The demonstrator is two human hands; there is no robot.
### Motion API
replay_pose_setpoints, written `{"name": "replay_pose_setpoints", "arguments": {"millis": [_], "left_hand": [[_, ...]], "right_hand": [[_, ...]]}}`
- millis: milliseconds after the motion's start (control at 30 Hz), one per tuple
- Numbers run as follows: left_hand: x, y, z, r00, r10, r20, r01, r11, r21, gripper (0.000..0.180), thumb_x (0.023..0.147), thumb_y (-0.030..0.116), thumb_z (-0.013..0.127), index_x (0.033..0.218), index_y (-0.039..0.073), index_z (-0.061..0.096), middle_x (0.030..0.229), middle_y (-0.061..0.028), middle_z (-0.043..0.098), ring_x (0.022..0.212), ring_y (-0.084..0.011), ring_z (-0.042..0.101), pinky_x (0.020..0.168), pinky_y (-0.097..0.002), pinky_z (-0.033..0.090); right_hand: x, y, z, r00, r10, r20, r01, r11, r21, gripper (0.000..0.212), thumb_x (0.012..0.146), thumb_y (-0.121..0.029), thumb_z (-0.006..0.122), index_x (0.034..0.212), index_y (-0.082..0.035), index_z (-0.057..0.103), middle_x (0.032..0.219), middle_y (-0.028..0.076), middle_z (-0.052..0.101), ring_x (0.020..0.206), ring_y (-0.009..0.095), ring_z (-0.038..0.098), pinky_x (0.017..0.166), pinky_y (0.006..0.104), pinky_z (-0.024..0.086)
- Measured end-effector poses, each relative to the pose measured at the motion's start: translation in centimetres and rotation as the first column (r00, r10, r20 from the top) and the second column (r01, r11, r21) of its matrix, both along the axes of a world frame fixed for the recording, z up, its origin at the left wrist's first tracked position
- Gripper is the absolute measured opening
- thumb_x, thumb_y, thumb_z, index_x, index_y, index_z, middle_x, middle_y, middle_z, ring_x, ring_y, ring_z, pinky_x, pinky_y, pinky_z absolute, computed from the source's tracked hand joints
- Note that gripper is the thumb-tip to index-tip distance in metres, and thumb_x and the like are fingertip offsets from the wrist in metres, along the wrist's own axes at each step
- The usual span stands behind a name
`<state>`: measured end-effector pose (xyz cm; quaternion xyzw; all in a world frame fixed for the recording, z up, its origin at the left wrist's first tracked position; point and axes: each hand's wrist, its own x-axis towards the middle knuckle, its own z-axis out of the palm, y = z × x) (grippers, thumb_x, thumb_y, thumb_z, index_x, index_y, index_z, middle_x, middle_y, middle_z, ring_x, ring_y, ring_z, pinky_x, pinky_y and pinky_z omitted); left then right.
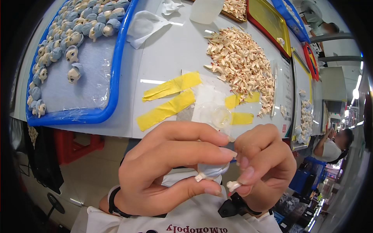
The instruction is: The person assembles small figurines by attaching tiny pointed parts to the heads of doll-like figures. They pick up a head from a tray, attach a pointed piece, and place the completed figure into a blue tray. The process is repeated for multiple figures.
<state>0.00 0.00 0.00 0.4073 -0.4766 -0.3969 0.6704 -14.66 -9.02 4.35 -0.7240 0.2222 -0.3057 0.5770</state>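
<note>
Covering much of one pale-blue piece (213, 171), the left hand (161, 167).

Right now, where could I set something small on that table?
The white table has a bare patch between the blue tray and the pile of small cream pieces, beyond the yellow tape. Crowded: the pile itself and the tray's far end, packed with doll heads.

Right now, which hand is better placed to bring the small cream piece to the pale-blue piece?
Probably the right hand: it pinches the small cream piece close to the pale-blue piece, which occupies the left hand.
</note>
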Motion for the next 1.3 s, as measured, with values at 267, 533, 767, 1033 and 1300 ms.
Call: {"name": "replay_pose_setpoints", "arguments": {"millis": [267, 533, 767, 1033, 1300], "left_hand": [[-0.4, 0.1, 0.9, 0.934, 0.197, 0.300, -0.165, 0.978, -0.129, 0.031, 0.063, 0.011, 0.077, 0.087, -0.001, 0.061, 0.086, -0.0170, 0.057, 0.073, -0.0160, 0.058, 0.061, -0.0207, 0.046], [-1.1, -0.2, 0.5, 0.882, 0.285, 0.375, -0.254, 0.958, -0.130, 0.039, 0.057, 0.022, 0.080, 0.085, 0.001, 0.061, 0.084, -0.0149, 0.057, 0.074, -0.0174, 0.057, 0.062, -0.0213, 0.047], [0.3, 0.3, -0.7, 0.923, 0.375, 0.085, -0.380, 0.924, 0.053, 0.040, 0.060, 0.002, 0.077, 0.095, 0.000, 0.057, 0.097, -0.0122, 0.050, 0.083, -0.0165, 0.056, 0.069, -0.0258, 0.049], [1.7, -1.0, -1.9, 0.856, 0.459, 0.238, -0.482, 0.875, 0.042, 0.042, 0.062, 0.000, 0.074, 0.098, 0.000, 0.050, 0.102, -0.0127, 0.044, 0.089, -0.0184, 0.052, 0.077, -0.0288, 0.051], [1.7, -1.1, -2.1, 0.794, 0.492, 0.357, -0.541, 0.840, 0.044, 0.038, 0.064, 0.006, 0.075, 0.095, 0.001, 0.052, 0.096, -0.0124, 0.048, 0.084, -0.0198, 0.052, 0.070, -0.0277, 0.048]], "right_hand": [[-0.1, 0.3, 0.6, 0.997, -0.026, -0.072, 0.000, 0.941, -0.340, 0.021, 0.061, 0.008, 0.069, 0.072, -0.005, 0.057, 0.077, 0.006, 0.052, 0.065, 0.015, 0.049, 0.055, 0.0235, 0.039], [0.1, 0.0, -0.2, 0.996, -0.062, -0.069, 0.034, 0.937, -0.348, 0.021, 0.059, 0.010, 0.067, 0.072, -0.004, 0.058, 0.075, 0.008, 0.053, 0.065, 0.017, 0.049, 0.052, 0.0243, 0.038], [-3.8, -8.9, 3.1, 0.932, -0.327, -0.156, 0.181, 0.793, -0.582, 0.017, 0.067, 0.007, 0.059, 0.081, -0.001, 0.058, 0.079, 0.005, 0.056, 0.072, 0.012, 0.051, 0.064, 0.0235, 0.041], [-5.5, -27.8, 1.2, 0.776, -0.382, -0.502, -0.025, 0.776, -0.630, 0.023, 0.076, -0.009, 0.056, 0.097, -0.002, 0.058, 0.085, 0.007, 0.060, 0.076, 0.017, 0.057, 0.069, 0.0276, 0.044], [0.2, -30.3, 0.5, 0.461, -0.494, -0.738, -0.291, 0.701, -0.651, 0.018, 0.077, -0.010, 0.059, 0.093, -0.003, 0.058, 0.085, 0.005, 0.058, 0.075, 0.010, 0.054, 0.068, 0.0231, 0.044]]}}
